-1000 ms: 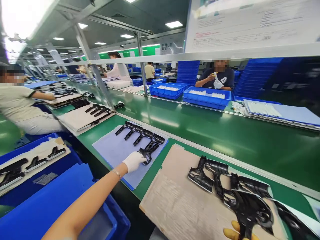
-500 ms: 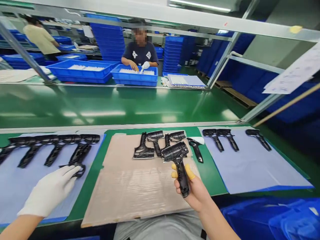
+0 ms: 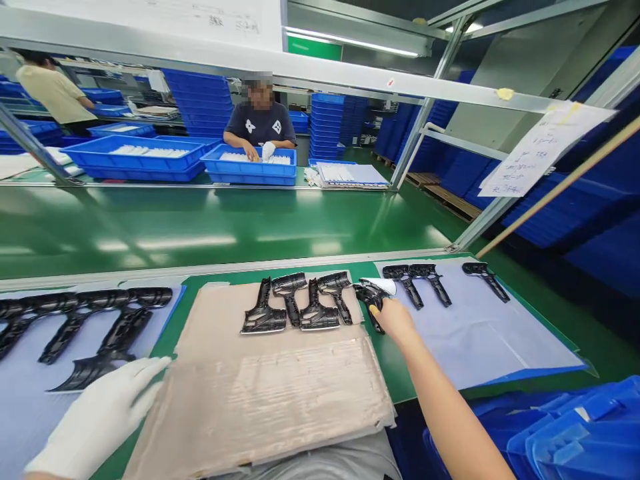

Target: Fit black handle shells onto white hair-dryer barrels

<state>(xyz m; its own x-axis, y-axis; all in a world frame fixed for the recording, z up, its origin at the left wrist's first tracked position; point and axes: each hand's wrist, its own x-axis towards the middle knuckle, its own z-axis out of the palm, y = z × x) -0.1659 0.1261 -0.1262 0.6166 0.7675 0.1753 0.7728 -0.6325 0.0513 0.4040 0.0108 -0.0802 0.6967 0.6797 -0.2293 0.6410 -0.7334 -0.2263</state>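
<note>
My left hand (image 3: 103,417), in a white glove, lies over the left sheet's edge with fingers stretched out and nothing in them. Just above it is a black pistol-shaped plastic housing half (image 3: 103,360) with its curved end toward me. My right hand (image 3: 395,319), with a yellow finger cot showing, is closed round the handle of another black housing half (image 3: 371,293). This piece is at the right edge of the cardboard, partly over a white-topped housing piece (image 3: 383,285). Several black housing halves (image 3: 290,303) lie in alternating directions on the cardboard (image 3: 280,387).
More black halves rest in a row on the left pale sheet (image 3: 25,413), and 3 on the right pale sheet (image 3: 480,333). Blue bins (image 3: 560,427) stand at lower right. Beyond the metal frame (image 3: 320,70), a co-worker (image 3: 260,127) handles white parts in a blue tray (image 3: 250,175).
My right hand has carried the black housing half from over the cardboard forward to the white-topped piece. My left hand has let go of the housing half on the left sheet. The view has shifted.
</note>
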